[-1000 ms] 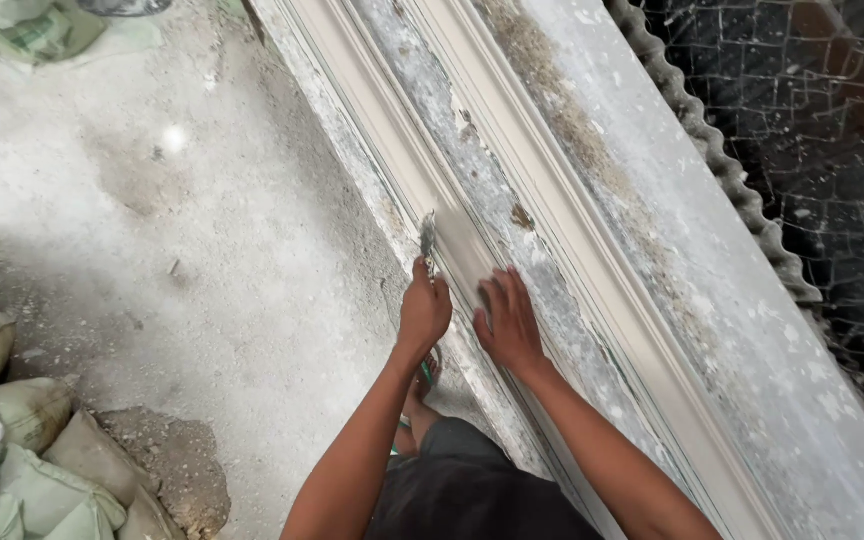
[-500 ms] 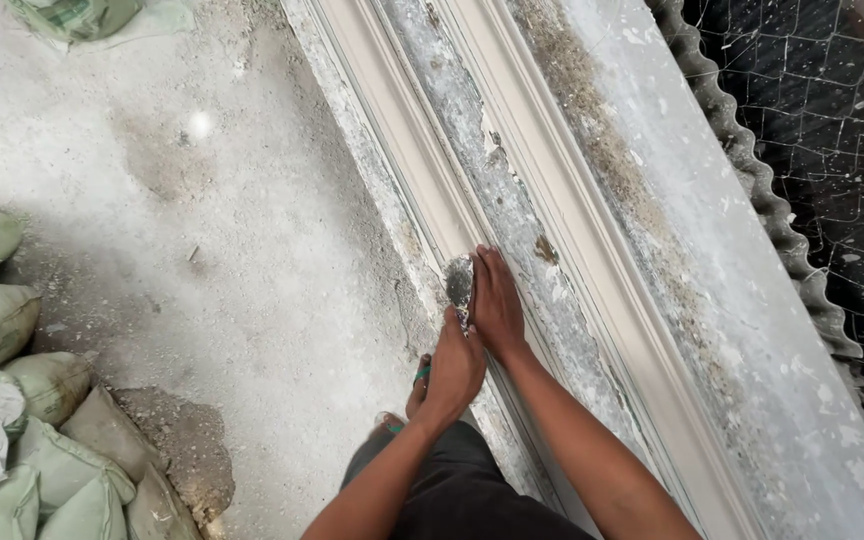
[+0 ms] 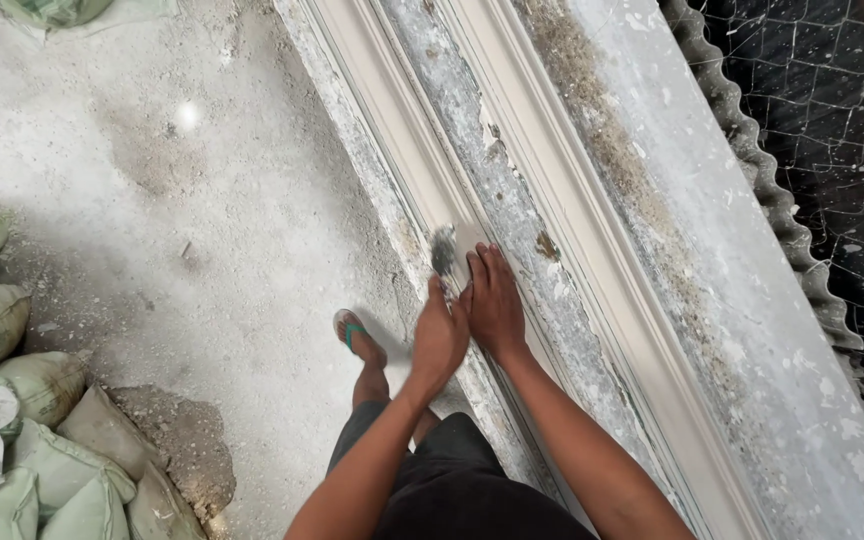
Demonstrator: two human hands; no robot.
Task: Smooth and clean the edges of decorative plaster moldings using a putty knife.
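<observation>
Pale green sacks (image 3: 12, 430) line the dusty floor at left. At centre, the left hand (image 3: 439, 338) grips a small grey tool (image 3: 443, 251) against a long white moulding (image 3: 422, 170); the right hand (image 3: 493, 302) rests flat beside it, fingers together.

Single view only, taken from head height, aimed steeply downward. Long white moulding (image 3: 422, 190) was seen close below, running diagonally from frame top toward lower right. Dusty floor (image 3: 202, 220) and green sacks (image 3: 12, 400) were framed at left, wire mesh (image 3: 842, 130) at upper right.
</observation>
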